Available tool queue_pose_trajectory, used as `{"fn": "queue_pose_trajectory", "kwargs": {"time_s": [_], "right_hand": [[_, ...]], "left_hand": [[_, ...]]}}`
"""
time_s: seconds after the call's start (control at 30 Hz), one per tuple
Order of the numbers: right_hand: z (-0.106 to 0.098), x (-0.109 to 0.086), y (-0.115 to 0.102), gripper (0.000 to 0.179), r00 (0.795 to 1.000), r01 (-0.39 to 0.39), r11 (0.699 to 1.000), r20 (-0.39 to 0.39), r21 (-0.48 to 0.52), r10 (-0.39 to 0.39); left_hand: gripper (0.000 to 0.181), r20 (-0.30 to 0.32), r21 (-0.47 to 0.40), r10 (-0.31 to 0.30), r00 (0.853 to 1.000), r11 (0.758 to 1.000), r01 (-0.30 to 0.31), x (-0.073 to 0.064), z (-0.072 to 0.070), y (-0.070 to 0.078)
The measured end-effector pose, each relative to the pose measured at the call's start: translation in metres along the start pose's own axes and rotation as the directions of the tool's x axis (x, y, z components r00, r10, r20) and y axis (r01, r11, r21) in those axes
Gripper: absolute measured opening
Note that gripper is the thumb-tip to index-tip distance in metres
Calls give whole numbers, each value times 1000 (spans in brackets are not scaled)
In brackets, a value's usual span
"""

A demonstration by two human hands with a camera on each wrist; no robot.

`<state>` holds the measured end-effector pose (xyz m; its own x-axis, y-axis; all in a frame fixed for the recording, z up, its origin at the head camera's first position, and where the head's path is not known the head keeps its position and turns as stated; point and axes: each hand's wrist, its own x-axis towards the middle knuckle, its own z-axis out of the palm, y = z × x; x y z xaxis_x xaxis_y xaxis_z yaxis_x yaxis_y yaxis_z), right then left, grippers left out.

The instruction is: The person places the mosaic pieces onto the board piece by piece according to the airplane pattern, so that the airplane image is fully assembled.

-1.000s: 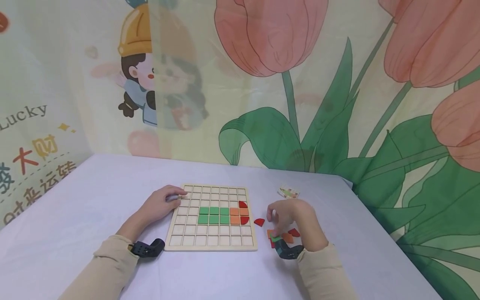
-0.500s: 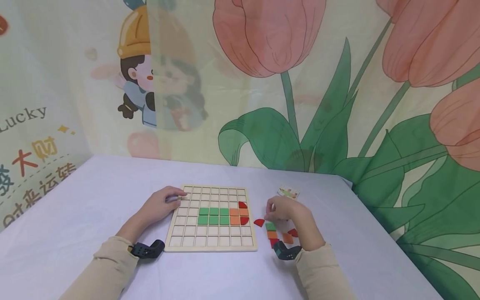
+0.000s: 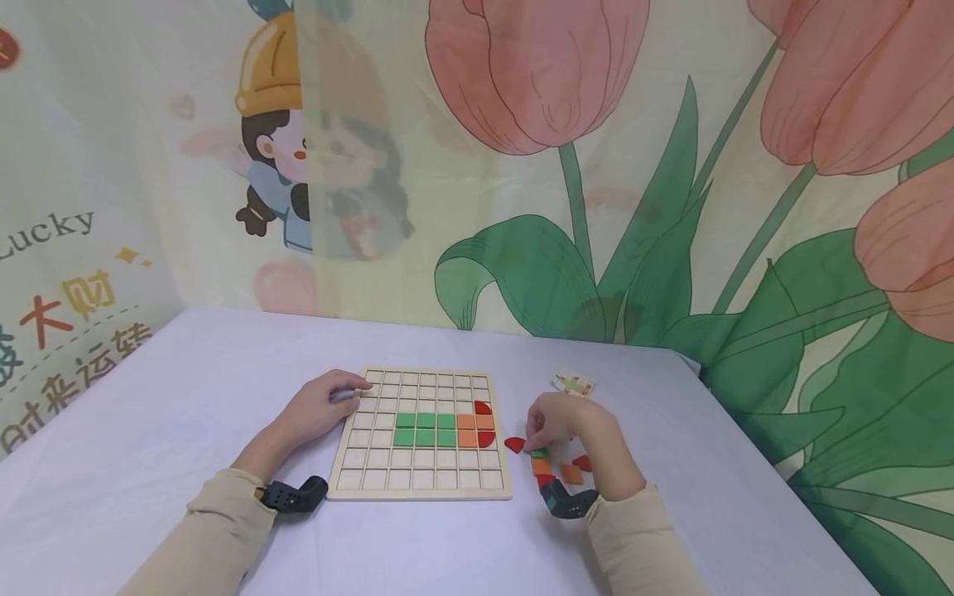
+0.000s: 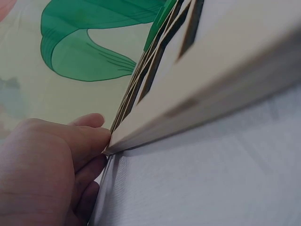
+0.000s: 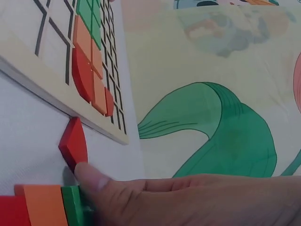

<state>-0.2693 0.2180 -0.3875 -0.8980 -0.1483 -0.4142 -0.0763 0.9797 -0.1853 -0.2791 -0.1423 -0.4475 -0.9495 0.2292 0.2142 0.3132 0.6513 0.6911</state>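
Note:
A wooden grid board [image 3: 426,495] lies on the table, with green squares [image 3: 426,429], orange squares [image 3: 466,430] and red quarter-circle pieces [image 3: 486,438] in its cells. My left hand [image 3: 322,407] holds the board by its left edge near the far corner; the left wrist view shows the fingertips at that corner. To the right of the board, my right hand [image 3: 559,420] pinches the end of a loose red quarter-circle piece [image 5: 75,143] between thumb and fingers. The fingers behind the piece are hidden. Just under this hand lies a loose green piece [image 5: 71,205].
Beside the right hand lie loose orange pieces [image 3: 572,473], a red square [image 3: 546,480] and another red quarter-circle [image 3: 582,463]. A small printed card [image 3: 574,382] lies beyond that hand. The white-covered table [image 3: 417,546] ends at a printed curtain [image 3: 373,273].
My right hand has moved toward the board, from over the loose pieces to the red quarter-circle. That piece has turned slightly. The left hand stays put.

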Motion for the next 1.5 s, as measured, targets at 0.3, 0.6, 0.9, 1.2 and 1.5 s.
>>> {"fn": "queue_pose_trajectory", "kwargs": {"time_s": [0.3,0.6,0.9,1.2,1.5], "right_hand": [[-4,-8,5,21,999,-21,1000,29,-1,21],[-2,-4,4,14,1000,-19,1000,21,23,18],[0,-3,1,12,999,-22,999,40,28,21],[0,-8,-1,22,997,-11,1000,72,6,10],[1,-4,-2,14,997,-14,1000,78,12,13]], "left_hand": [[30,-10,5,9,1000,1000,-9,2,1,-1],[28,-15,0,22,1000,1000,-22,1,1,-1],[28,-17,-3,36,999,999,-36,1,1,-2],[28,-19,7,37,999,999,-37,2,1,-2],[28,-17,3,38,999,999,-38,1,1,-2]]}}
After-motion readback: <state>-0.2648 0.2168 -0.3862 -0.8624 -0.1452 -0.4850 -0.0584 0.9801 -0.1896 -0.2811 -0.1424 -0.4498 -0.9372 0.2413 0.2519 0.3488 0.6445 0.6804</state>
